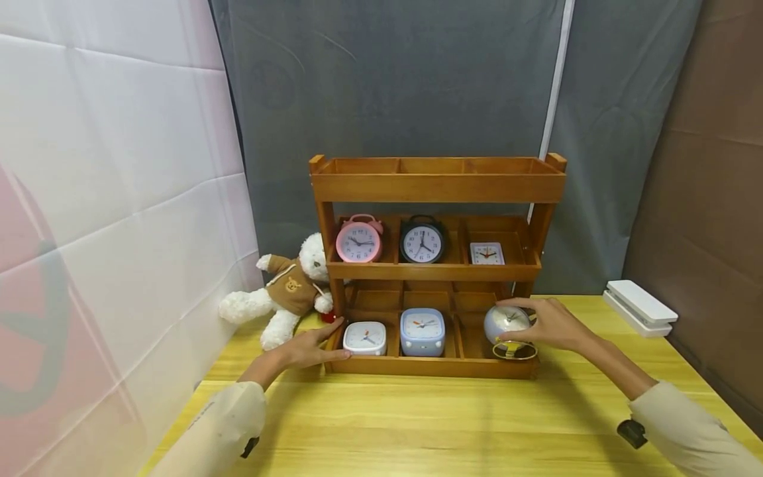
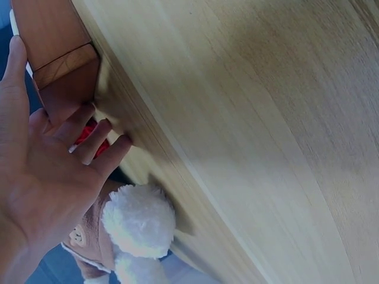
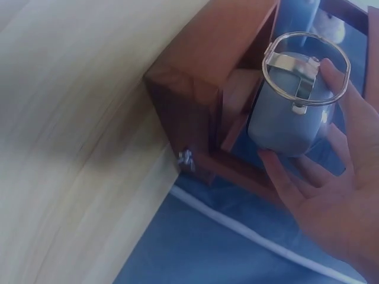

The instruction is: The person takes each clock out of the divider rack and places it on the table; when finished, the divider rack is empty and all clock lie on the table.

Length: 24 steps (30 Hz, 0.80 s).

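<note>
My right hand (image 1: 551, 322) grips a round, light blue alarm clock (image 1: 503, 319) with a gold ring foot, at the lower right compartment of a brown wooden shelf (image 1: 438, 189). In the right wrist view, the clock's ring (image 3: 348, 71) faces the camera, with fingers and thumb around its body. My left hand (image 1: 306, 348) touches the shelf's lower left corner, thumb along the front board and fingers by the side, mostly straight. Close to that thumb sits a white clock (image 1: 365, 338) in the lower left compartment. A blue square clock (image 1: 422, 331) occupies the lower middle one.
On the middle tier stand a pink alarm clock (image 1: 359, 241), a black alarm clock (image 1: 422, 241) and a small white square clock (image 1: 487, 253). A plush toy (image 1: 295, 288) in a brown hoodie leans left of the shelf. A white stapler-like object (image 1: 640, 306) lies at right.
</note>
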{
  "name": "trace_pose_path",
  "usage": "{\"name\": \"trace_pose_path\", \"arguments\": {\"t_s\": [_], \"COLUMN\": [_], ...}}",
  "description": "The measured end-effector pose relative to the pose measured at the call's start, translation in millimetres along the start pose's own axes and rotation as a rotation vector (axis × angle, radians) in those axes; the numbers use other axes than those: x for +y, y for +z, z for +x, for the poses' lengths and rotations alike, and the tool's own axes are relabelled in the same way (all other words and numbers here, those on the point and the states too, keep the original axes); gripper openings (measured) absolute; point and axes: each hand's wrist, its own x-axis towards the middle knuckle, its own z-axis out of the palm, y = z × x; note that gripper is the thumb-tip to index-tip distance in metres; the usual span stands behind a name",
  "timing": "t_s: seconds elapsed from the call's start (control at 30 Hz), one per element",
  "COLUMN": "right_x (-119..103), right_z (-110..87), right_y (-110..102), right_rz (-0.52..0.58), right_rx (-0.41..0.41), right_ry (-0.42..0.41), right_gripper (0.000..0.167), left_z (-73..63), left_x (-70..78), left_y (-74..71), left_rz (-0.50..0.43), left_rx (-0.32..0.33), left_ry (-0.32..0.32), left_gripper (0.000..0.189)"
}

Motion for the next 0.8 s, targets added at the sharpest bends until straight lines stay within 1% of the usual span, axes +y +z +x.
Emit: {"name": "trace_pose_path", "arguments": {"t_s": [0.23,0.4,0.6,0.8], "right_x": [12.7,29.8,51.8,76.8], "right_z": [-25.0,-42.0,-53.1,-54.1], "right_y": [-21.6,-31.8,-34.3,-27.3], "right_rz": [-0.057,-0.046,-0.06,-0.079], "right_rx": [0.01,0.034,0.07,0.089], "right_ry": [0.027,0.016,-0.027,-0.021], "right_gripper": [0.07,0.065,0.06,0.059], "left_z": [0.7,1.1,1.5,1.6], "left_x": [-0.6,0.1,0.4,1.8], "left_y": [0.1,-0.4,-1.0,0.3], "left_rz": [0.009,0.012,0.019,0.018], "left_rx": [0.002,0.0,0.0,-0.004], "left_ry": [0.003,-0.002,-0.004,-0.006], "left_gripper": [0.094,0.095,0.095,0.095]}}
